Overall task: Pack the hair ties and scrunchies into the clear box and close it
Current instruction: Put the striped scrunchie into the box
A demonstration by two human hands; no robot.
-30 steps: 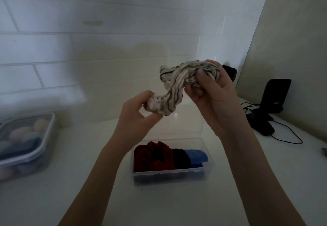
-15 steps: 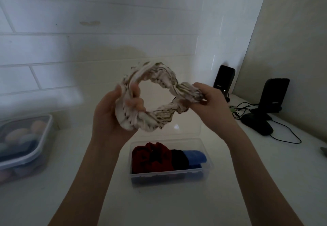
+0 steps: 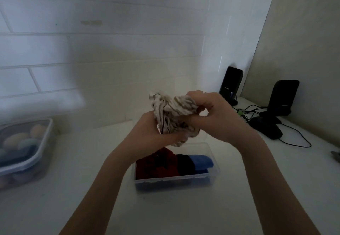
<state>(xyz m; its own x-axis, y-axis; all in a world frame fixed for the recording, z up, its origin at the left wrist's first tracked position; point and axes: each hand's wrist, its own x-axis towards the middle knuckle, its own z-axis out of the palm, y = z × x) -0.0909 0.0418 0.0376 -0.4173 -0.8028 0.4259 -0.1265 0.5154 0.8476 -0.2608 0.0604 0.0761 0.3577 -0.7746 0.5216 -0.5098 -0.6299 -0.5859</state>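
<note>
I squeezed the striped scrunchie (image 3: 173,117) into a ball with my left hand (image 3: 152,135) and right hand (image 3: 217,117), above the clear box (image 3: 213,177). Red, dark and blue scrunchies were already inside. This one and closing the box were left.

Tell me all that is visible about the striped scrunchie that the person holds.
The striped scrunchie is cream fabric with dark, thin stripes, soft and gathered. It is bunched into a crumpled lump, its ring shape not showing. Both hands grip it: the left hand from below, the right hand from the right. It is held in the air above the open clear box, not touching it.
</note>
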